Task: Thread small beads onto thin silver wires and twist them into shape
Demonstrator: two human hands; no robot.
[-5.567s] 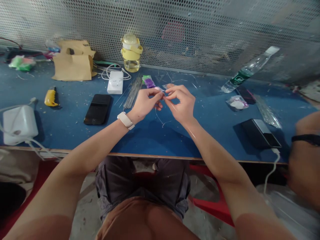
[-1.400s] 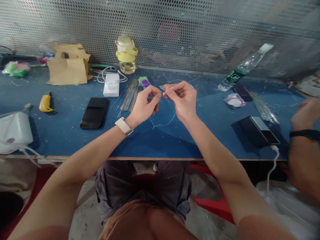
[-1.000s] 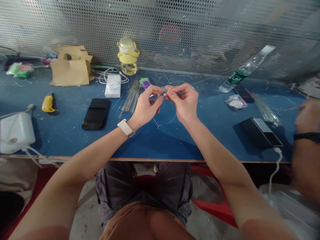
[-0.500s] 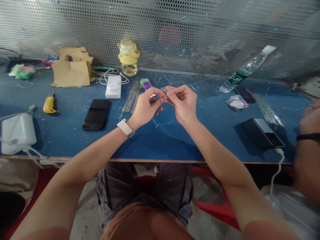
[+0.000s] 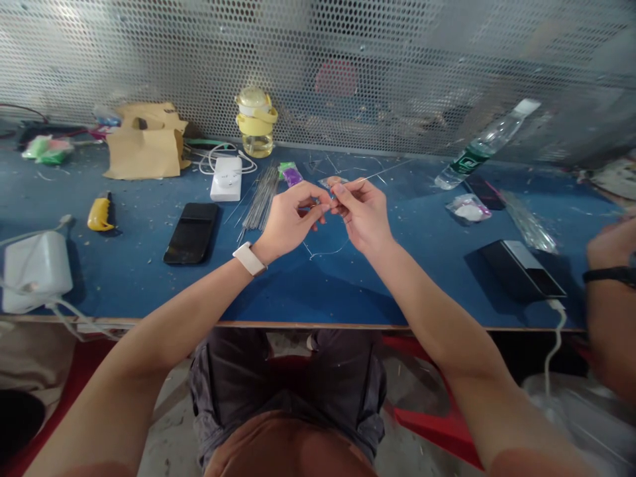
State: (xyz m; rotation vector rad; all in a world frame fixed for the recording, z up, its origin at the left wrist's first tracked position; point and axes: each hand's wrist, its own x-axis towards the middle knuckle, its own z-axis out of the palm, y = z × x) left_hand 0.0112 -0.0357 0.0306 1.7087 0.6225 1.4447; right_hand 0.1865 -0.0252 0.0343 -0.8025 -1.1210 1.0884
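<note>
Both of my hands meet above the middle of the blue table (image 5: 308,291). My left hand (image 5: 288,222), with a white watch on its wrist, pinches its thumb and fingers together. My right hand (image 5: 365,215) pinches too, fingertips touching those of the left. A thin wire (image 5: 325,250) hangs from the pinch and curves down over the table. A straight stretch of wire runs up and right from my right fingers. A bundle of straight wires (image 5: 261,197) lies just left of my left hand, with a small purple and green bag (image 5: 291,174) behind it.
A black phone (image 5: 191,232), white charger (image 5: 227,177), yellow cutter (image 5: 99,213), paper bag (image 5: 144,142) and yellow bottle (image 5: 256,122) sit left. A plastic bottle (image 5: 479,152), small bag (image 5: 468,209) and black box (image 5: 521,268) lie right. Another person's arm (image 5: 609,291) is at the right edge.
My hands stay pinched together on the wire and have sunk slightly toward the table. The hanging wire loop has shifted a little. The other person's arm at the right has moved.
</note>
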